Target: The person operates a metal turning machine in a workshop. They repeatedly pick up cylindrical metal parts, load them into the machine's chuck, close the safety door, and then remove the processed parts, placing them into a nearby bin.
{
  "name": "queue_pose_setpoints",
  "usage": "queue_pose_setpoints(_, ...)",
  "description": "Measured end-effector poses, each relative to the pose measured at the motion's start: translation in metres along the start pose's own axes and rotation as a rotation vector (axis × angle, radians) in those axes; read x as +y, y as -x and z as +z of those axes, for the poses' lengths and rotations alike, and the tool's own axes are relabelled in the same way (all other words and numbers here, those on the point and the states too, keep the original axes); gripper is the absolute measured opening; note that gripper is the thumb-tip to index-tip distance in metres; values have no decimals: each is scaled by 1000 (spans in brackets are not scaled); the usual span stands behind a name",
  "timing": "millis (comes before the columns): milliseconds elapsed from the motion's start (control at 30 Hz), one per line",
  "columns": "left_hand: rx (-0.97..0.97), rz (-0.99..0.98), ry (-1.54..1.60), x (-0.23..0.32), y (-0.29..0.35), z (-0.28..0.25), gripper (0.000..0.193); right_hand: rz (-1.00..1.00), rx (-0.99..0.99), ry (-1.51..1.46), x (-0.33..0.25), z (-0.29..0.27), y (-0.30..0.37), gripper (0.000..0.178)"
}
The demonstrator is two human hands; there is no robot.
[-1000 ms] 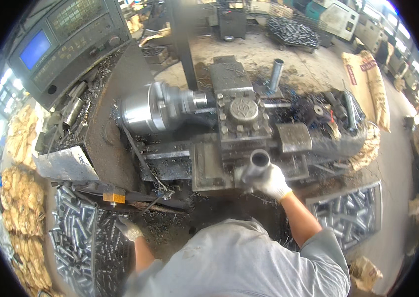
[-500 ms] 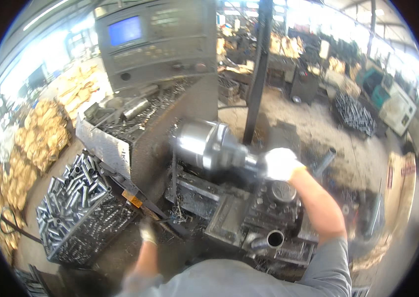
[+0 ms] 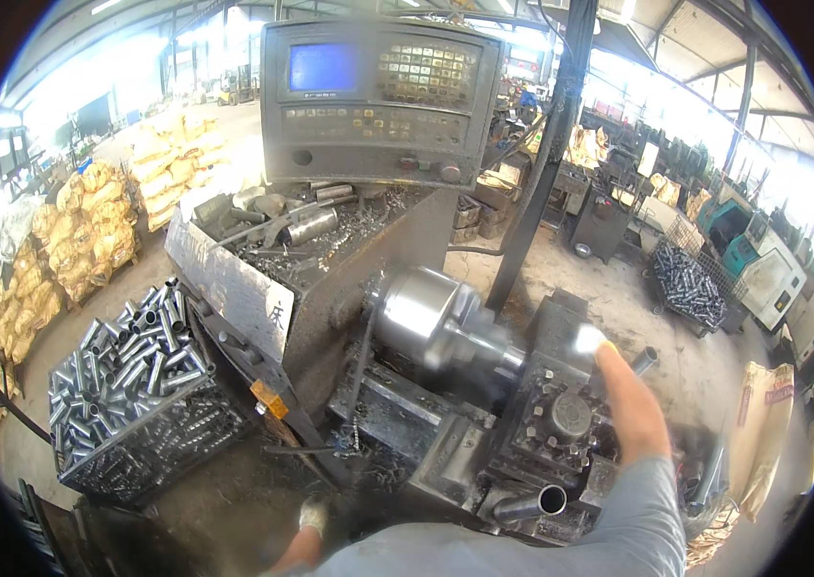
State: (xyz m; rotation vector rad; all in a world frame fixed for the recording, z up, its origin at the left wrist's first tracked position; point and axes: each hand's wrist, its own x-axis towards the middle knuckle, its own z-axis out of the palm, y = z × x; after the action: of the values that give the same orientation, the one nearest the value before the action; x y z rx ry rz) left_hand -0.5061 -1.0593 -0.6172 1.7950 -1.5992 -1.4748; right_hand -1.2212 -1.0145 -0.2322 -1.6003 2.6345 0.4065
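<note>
My right hand [image 3: 591, 341], in a white glove, is at the far side of the dark tool block [image 3: 563, 415] on a lathe. Glare hides its fingers. Left of it, a shiny metal chuck [image 3: 423, 313] faces the block, with a slim bright workpiece [image 3: 501, 352] between them; that area is blurred. My left hand [image 3: 313, 514], gloved too, hangs low in front of the machine, away from its parts, fingers not distinct. A steel tube [image 3: 534, 502] lies at the block's near side, its open end facing up and right.
A bin [image 3: 137, 433] full of short metal tubes stands at left. Above the chuck rises a control panel [image 3: 378, 106] with a blue screen. Scrap and chips lie on a metal tray [image 3: 234, 274]. A dark post [image 3: 546, 163] stands behind; a cart of parts [image 3: 686, 288] is farther right.
The view has shifted, so the machine sits farther right and lower. My right hand has moved from beside the workpiece to the tool block's far right side. My left hand appears lower.
</note>
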Motion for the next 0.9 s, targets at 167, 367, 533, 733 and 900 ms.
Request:
queue_pose_setpoints(167, -8, -129, 205, 38, 18, -22, 44, 103, -357, 96, 80, 123, 28, 40)
queue_pose_setpoints(367, -37, 4, 68, 143, 21, -20, 47, -199, -156, -209, 10, 33, -11, 49)
queue_pose_setpoints(533, -200, 101, 143, 159, 5, -6, 31, -242, -403, -510, -110, -24, -17, 52)
queue_pose_setpoints(733, -155, -188, 224, 92, 39, -36, 31, -179, -708, -639, -96, -28, -13, 68)
queue_pose_setpoints(900, -162, -221, 280, 61, 24, -41, 31, -407, -442, -524, -92, -27, -29, 40)
